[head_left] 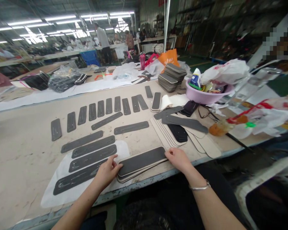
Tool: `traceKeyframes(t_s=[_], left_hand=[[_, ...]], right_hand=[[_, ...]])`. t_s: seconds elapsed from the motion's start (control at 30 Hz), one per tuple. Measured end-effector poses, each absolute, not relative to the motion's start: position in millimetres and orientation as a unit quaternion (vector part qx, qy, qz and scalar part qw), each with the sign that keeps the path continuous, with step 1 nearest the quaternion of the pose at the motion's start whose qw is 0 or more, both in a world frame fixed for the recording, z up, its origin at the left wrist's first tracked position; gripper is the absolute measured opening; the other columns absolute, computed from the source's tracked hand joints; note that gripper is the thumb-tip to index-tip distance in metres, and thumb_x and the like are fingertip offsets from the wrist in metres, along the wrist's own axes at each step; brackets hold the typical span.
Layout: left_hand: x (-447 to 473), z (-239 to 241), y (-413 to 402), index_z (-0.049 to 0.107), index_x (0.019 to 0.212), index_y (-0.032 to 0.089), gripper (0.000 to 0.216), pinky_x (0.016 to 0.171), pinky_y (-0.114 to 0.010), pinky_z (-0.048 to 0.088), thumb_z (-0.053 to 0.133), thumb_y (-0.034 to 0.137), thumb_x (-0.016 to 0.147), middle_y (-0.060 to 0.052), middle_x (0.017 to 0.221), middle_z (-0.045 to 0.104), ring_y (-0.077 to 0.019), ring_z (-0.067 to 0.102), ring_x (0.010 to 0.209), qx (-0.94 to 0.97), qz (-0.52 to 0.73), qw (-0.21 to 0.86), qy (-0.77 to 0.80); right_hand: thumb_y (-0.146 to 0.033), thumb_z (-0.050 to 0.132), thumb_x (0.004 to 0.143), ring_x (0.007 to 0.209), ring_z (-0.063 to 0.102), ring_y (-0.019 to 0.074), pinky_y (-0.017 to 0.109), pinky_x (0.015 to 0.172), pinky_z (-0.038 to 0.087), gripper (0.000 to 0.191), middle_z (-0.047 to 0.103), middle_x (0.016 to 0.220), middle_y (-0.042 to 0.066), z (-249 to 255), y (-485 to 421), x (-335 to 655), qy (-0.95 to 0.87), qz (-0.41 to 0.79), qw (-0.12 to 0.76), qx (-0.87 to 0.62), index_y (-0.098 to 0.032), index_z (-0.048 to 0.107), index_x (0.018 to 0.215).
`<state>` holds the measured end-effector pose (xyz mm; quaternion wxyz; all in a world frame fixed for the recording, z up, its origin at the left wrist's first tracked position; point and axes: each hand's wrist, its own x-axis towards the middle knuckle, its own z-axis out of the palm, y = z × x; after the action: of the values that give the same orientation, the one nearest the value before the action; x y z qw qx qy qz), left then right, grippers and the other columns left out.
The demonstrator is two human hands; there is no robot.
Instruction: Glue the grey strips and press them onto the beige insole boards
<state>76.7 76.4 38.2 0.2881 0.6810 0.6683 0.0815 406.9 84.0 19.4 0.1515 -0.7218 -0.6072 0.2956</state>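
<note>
In front of me, at the table's near edge, lies a small stack of long rounded pieces topped by a dark grey strip (141, 161) with a pale border. My left hand (109, 169) grips the left end of this top strip, its fingers bent and the thumb at the corner. At the opposite end, my right hand (179, 158) pinches the strip's edge between thumb and curled fingers. Left of the stack, several glossy dark grey strips (93, 158) rest on and around a white sheet (50, 196). Fanned pale pieces (163, 132) lie beyond my right hand.
Shorter grey pieces (100, 108) stand in a row across the table (26, 153). Toward the back right are piled panels (171, 78) and a purple basin (204, 95) of bags and bottles. An amber-filled bottle (217, 127) lies at right, near a white chair (261, 179).
</note>
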Motion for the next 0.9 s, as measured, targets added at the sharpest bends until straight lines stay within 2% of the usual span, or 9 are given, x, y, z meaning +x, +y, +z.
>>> traceKeyframes(t_s=[0.07,0.13,0.23,0.33,0.6,0.8,0.9], left_hand=[[76,37,74,0.054,0.107,0.018,0.041,0.067,-0.028,0.039,0.05,0.044,0.076,0.0,0.074,0.06,-0.0176,0.057,0.068,0.683,0.095,0.291,0.663],[77,36,72,0.058,0.094,0.019,0.031,0.066,-0.027,0.039,0.052,0.042,0.073,0.0,0.073,0.059,-0.0172,0.056,0.068,0.68,0.108,0.288,0.665],[80,36,71,0.055,0.081,0.02,0.02,0.064,-0.026,0.038,0.056,0.036,0.071,0.001,0.071,0.057,-0.0157,0.054,0.066,0.659,0.136,0.283,0.683],[83,38,68,0.052,0.076,0.02,0.015,0.062,-0.025,0.037,0.056,0.033,0.071,0.002,0.068,0.055,-0.0139,0.052,0.062,0.641,0.156,0.284,0.695],[82,26,55,0.047,0.068,0.02,0.025,0.055,-0.024,0.034,0.048,0.042,0.079,0.005,0.052,0.046,-0.0125,0.047,0.053,0.596,0.221,0.324,0.701],[80,16,47,0.049,0.066,0.019,0.033,0.05,-0.023,0.034,0.047,0.049,0.079,0.006,0.047,0.045,-0.0121,0.045,0.049,0.566,0.239,0.378,0.693],[78,16,47,0.053,0.08,0.019,0.031,0.055,-0.023,0.04,0.059,0.048,0.071,0.003,0.061,0.056,-0.0137,0.053,0.059,0.539,0.275,0.432,0.668]], right_hand=[[-0.028,0.049,0.077,0.062,0.053,0.015,0.025,0.058,0.032,0.021,0.061,0.061,0.001,20,84,407,-0.607,0.297,0.151,-0.722,-0.019,0.057,0.06],[-0.028,0.048,0.078,0.061,0.053,0.015,0.025,0.057,0.031,0.021,0.061,0.061,0.001,20,84,406,-0.608,0.299,0.15,-0.72,-0.02,0.057,0.06],[-0.027,0.047,0.078,0.06,0.052,0.0147,0.025,0.056,0.031,0.022,0.061,0.061,0.001,20,84,406,-0.612,0.301,0.145,-0.717,-0.02,0.055,0.059],[-0.028,0.046,0.078,0.059,0.052,0.0147,0.025,0.056,0.03,0.023,0.06,0.06,0.001,17,83,406,-0.618,0.294,0.136,-0.716,-0.02,0.054,0.058],[-0.029,0.046,0.079,0.06,0.052,0.0154,0.026,0.057,0.03,0.022,0.06,0.061,0.001,14,85,407,-0.626,0.291,0.122,-0.713,-0.02,0.056,0.062],[-0.027,0.048,0.079,0.062,0.051,0.0147,0.025,0.058,0.029,0.019,0.06,0.063,0.001,14,83,405,-0.622,0.278,0.142,-0.719,-0.019,0.057,0.064],[-0.026,0.049,0.078,0.063,0.051,0.0142,0.024,0.057,0.028,0.017,0.06,0.064,0.001,14,82,405,-0.619,0.278,0.153,-0.719,-0.019,0.057,0.065]])
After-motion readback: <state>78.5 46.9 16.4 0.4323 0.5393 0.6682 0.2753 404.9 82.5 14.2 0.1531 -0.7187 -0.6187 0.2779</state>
